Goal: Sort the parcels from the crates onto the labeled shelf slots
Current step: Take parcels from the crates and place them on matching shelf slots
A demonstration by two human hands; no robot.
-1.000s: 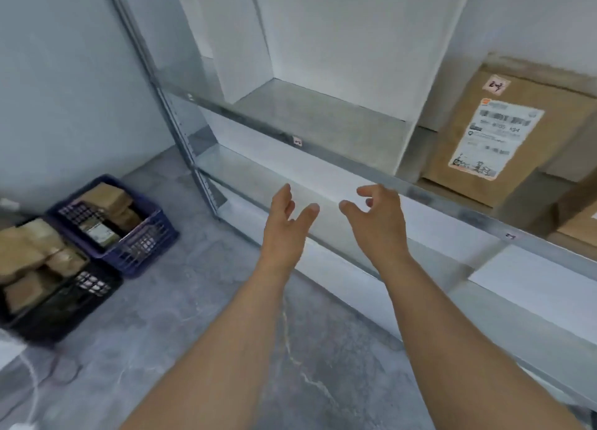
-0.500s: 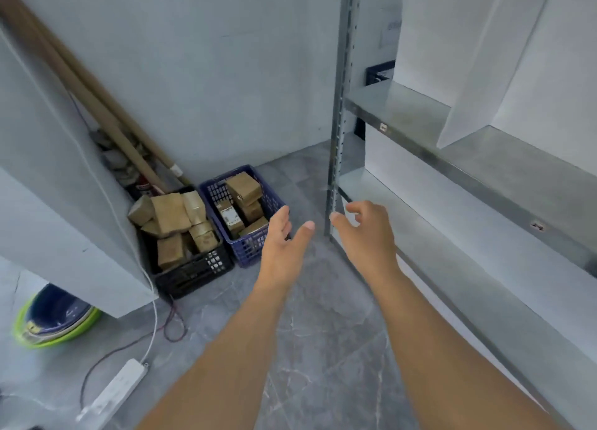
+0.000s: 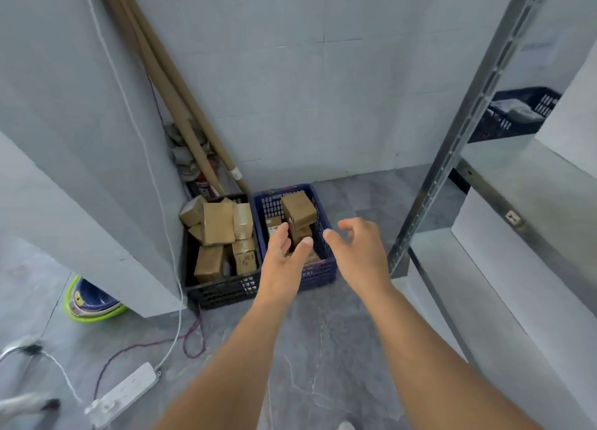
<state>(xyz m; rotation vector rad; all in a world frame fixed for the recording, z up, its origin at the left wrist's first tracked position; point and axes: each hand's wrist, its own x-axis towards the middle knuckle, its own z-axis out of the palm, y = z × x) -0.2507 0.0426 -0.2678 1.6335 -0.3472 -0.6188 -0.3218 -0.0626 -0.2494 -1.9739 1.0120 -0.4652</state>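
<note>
Parcel (image 3: 298,210): tops the pile in the blue crate (image 3: 319,274); taped cardboard, likely light and stiff, with crushable corners.
Hold: opposite flat sides.
Left hand (image 3: 282,261): over the crate, fingers apart, empty.
Right hand (image 3: 363,255): over the crate, fingers apart, empty.

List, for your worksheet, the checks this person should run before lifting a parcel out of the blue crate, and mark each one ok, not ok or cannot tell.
1. Both hands free: left hand and right hand are open and hold nothing: ok.
2. Hands lined up with the blue crate: ok.
3. Top parcel exposed, with nothing lying on it: ok.
4. The top parcel's label readable for choosing a slot: cannot tell.
5. Floor free of trip hazards: a power strip and cables lie near the black crate: not ok.
</note>
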